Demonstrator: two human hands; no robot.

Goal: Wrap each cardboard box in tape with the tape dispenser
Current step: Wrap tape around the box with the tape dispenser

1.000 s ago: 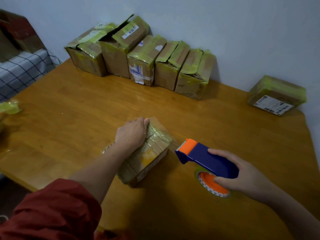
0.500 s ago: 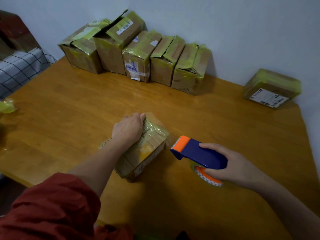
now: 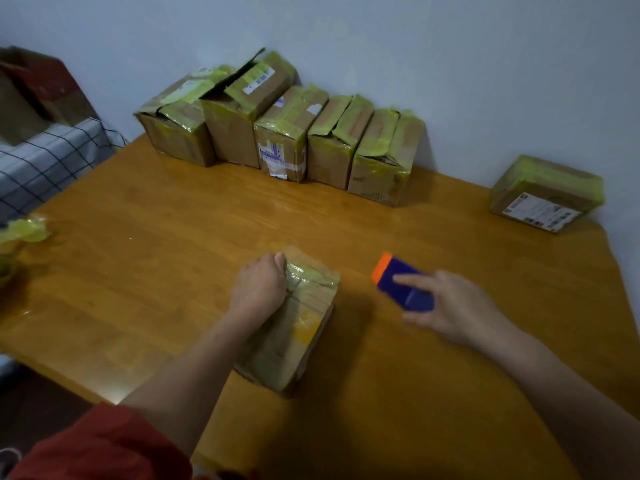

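Note:
A small cardboard box [image 3: 298,327] wrapped in clear and yellowish tape lies on the wooden table [image 3: 156,258] in front of me. My left hand [image 3: 258,289] rests on its far left top edge, with the fingers curled over that edge in a grip. To the right of the box, clear of it, my right hand [image 3: 457,306] holds the blue tape dispenser [image 3: 405,289] by its body. The dispenser's orange tip points away from me and to the left. Its tape roll is hidden and the hand is motion-blurred.
Several taped boxes [image 3: 284,133] stand in a row along the wall at the back. One taped box [image 3: 545,194] with a label sits alone at the back right. Crumpled yellow tape [image 3: 26,230] lies at the left table edge, beside a checked cloth [image 3: 45,157].
My right hand has lifted the dispenser and swung it away from the box to the right, so the orange roll no longer shows. My left hand stays on the box.

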